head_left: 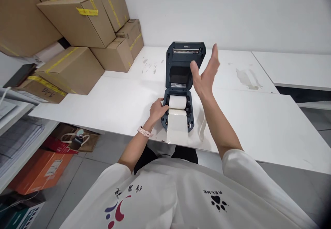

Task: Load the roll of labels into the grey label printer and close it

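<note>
Nearest, a paper strip (pixel 177 127) comes from the front of the printer (pixel 178 91) to the edge of the worktop (pixel 124 98). I think it is light, soft and easily creased, so its side edges are the safest hold. The left hand (pixel 158 109) is at the printer's left side, its thumb at the rim; some fingers are hidden, and I cannot tell if they grip. Inside the printer, which stands on the worktop, sits a paper roll (pixel 177 102), probably smooth and best taken by its two ends. The right hand (pixel 206 77) is raised at the printer's right, thumb and fingers apart; whether it touches the raised lid (pixel 179 62) is unclear. The lid seems stiff, to be held by its outer rim; its label (pixel 178 85) is too small to read. Behind and left of the printer, stacked boxes (pixel 69 69) are partly cut off.
</note>
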Motion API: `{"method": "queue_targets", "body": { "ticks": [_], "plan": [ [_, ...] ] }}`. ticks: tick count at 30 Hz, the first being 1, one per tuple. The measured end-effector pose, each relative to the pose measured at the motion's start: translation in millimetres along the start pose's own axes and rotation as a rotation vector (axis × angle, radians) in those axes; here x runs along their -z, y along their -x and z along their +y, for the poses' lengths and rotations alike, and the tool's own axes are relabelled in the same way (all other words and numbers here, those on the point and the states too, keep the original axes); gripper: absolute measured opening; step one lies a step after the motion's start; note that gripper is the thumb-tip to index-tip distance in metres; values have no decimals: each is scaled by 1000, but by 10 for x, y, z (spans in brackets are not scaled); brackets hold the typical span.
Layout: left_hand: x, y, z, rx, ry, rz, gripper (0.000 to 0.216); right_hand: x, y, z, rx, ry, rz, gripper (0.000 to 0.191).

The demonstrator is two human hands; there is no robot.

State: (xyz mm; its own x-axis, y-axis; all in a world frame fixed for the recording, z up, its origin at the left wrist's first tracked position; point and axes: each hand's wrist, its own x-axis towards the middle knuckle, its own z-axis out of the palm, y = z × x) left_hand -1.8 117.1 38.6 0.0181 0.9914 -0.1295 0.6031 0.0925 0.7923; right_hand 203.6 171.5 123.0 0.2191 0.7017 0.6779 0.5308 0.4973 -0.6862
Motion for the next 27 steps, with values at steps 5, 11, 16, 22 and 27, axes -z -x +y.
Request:
{"method": "queue_targets", "body": {
  "ticks": [5, 11, 16, 22, 27],
  "plan": [
    [-19, -15, 49, -5, -157, 46, 53, 42, 303, -154, 137, 304, -532, 49],
    [-47, -16, 49, 25, -134, 67, 51, -349, 433, -4, 37, 745, -1244, 69],
    [-50, -25, 9, 8, -104, 62, 52, -72, 293, 15, 25, 368, -1234, 75],
    [-67, -28, -31, 1, -46, 76, 54, 831, 34, 243, -149, -278, -863, 81],
    [-76, -20, -9, 12, -19, 80, 53, 859, -50, 1003, -412, -363, -504, 81]
  ]
}}
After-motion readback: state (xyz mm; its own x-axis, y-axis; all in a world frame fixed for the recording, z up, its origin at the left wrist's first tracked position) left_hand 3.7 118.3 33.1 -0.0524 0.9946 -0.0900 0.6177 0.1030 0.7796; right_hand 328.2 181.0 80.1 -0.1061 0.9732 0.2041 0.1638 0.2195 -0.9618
